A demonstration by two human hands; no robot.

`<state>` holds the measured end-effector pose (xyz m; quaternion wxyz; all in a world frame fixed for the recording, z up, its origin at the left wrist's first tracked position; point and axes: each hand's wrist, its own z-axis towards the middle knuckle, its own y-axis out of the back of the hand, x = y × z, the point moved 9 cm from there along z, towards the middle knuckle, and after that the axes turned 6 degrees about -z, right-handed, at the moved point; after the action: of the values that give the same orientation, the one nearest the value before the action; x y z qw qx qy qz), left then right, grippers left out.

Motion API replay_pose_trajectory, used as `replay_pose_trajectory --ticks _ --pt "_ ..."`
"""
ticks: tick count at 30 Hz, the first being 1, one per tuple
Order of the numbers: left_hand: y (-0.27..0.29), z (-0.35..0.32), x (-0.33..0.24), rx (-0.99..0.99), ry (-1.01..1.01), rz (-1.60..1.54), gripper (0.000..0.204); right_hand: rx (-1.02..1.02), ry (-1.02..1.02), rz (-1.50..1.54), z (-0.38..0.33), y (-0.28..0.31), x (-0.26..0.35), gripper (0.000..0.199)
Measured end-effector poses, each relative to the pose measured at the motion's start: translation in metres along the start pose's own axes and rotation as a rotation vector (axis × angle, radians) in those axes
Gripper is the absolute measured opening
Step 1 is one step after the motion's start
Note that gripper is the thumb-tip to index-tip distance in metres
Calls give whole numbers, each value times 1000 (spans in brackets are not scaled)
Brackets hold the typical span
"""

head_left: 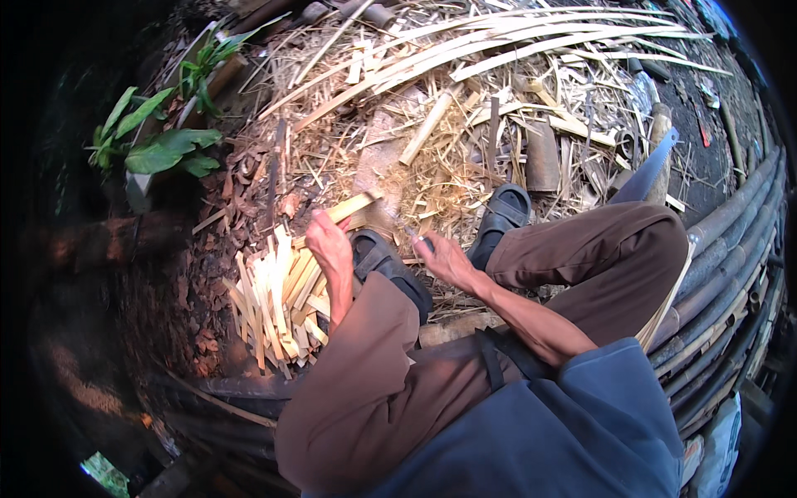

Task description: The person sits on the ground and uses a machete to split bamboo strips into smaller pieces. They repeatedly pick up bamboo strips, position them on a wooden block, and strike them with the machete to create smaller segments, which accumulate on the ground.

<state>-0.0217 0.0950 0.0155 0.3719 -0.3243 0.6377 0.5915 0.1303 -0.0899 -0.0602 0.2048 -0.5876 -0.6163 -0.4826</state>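
My left hand [330,246] is closed around a pale bamboo strip [355,205], which slants up to the right above my left sandal [390,270]. To the right of it, my right hand [448,264] is closed on a small knife-like tool [426,244]. Only a dark part and a thin, blurred tip of that tool show, so its exact kind is unclear. Beside my left wrist lies a heap of short split bamboo strips [278,303]. The two hands are a little apart, between my bent knees.
Shavings [440,174] cover the ground ahead, with long bamboo strips [465,50] across the far side. A handsaw [650,170] leans beyond my right knee, near a cut bamboo piece [543,158]. Bamboo poles [714,249] line the right. A leafy plant [170,149] grows at far left.
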Motion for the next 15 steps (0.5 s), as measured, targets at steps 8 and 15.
replay_pose_trajectory --ticks 8,15 --pt "-6 -2 0 6 43 -152 62 4 36 -44 -10 -10 12 46" --pt "-11 -9 6 60 58 -105 58 -16 -38 8 -6 -10 -34 47"
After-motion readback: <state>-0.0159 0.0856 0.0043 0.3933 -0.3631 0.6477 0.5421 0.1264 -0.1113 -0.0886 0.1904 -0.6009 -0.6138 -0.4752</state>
